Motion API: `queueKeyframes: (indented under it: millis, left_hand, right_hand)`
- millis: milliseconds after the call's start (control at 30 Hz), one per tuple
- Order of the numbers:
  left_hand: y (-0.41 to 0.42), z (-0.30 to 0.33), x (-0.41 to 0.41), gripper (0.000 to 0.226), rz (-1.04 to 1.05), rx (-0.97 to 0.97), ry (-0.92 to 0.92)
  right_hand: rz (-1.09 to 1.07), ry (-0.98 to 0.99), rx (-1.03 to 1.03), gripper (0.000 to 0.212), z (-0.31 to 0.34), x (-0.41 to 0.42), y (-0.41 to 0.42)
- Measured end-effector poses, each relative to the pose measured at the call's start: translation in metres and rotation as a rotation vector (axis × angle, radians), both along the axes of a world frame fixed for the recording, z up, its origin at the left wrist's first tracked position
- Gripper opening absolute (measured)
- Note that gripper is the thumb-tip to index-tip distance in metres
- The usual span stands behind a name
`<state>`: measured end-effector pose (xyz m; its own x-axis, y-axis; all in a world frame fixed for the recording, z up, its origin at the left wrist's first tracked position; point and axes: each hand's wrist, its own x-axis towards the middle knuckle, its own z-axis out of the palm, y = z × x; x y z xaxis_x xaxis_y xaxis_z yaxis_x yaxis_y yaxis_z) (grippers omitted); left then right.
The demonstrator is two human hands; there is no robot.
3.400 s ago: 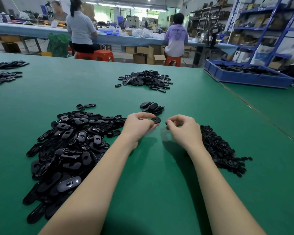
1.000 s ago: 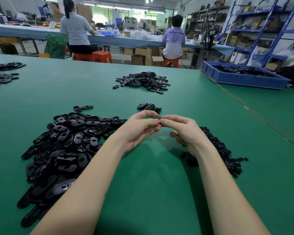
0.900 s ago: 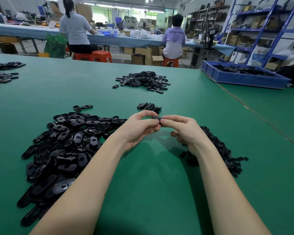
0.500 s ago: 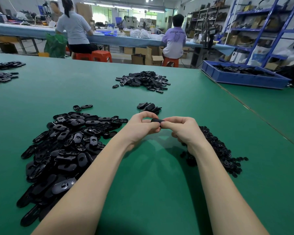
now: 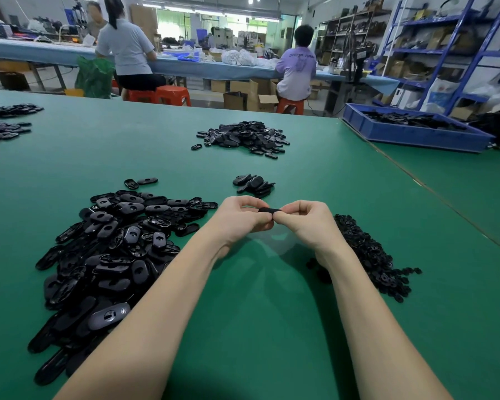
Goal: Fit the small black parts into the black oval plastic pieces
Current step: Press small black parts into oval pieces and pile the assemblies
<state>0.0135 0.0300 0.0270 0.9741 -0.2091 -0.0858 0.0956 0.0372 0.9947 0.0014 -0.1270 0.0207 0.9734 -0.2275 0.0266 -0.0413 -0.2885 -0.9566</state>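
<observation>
Pinching one black oval piece [image 5: 269,210] between left hand [image 5: 241,216] and right hand [image 5: 308,219] above the green table [image 5: 257,313]; lying heaped in the blue bin [image 5: 416,137], more black parts.

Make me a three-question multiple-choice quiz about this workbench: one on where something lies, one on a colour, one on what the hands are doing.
1. Where does the heap of small black parts lie?
A. Beside the right forearm
B. Inside the blue tray
C. Under the left forearm

2. What colour is the table top?
A. Grey
B. Green
C. White

3. What is the state of the hands?
A. Both flat on the table
B. One holds a tool
C. Both pinch one black oval piece

Answers: 1 A, the heap sits just right of that arm. 2 B, the surface is plainly green. 3 C, the left hand and right hand meet on the black oval piece.
</observation>
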Motion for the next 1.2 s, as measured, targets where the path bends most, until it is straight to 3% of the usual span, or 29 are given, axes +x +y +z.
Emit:
queueKeyframes:
  millis: [133, 233, 400, 533, 700, 867, 1200]
  left_hand:
    - [-0.001, -0.001, -0.002, 0.020, 0.019, 0.007, 0.001]
    - [0.002, -0.001, 0.001, 0.015, -0.014, 0.061, -0.110]
    - [0.016, -0.001, 0.007, 0.020, -0.015, 0.350, -0.388]
    - [0.021, -0.006, 0.009, 0.015, 0.073, 0.592, -0.521]
    - [0.028, -0.007, 0.018, 0.012, 0.228, 0.556, -0.476]
    - [0.019, -0.001, 0.046, 0.018, 0.382, 0.450, -0.425]
    - [-0.012, -0.007, 0.121, 0.021, 0.508, 0.658, -0.218]
  right_hand:
    - [0.005, 0.007, -0.037, 0.019, 0.001, -0.001, 0.000]
    - [-0.008, -0.019, 0.035, 0.017, 0.001, -0.003, 0.002]
    - [-0.029, 0.021, 0.200, 0.011, 0.003, -0.005, 0.007]
    - [-0.042, 0.034, 0.139, 0.018, -0.001, -0.003, 0.009]
    - [-0.080, -0.023, -0.134, 0.014, -0.009, 0.001, 0.018]
    - [-0.008, 0.086, -0.428, 0.016, -0.010, -0.001, 0.024]
    - [0.008, 0.111, -0.506, 0.013, -0.012, 0.000, 0.023]
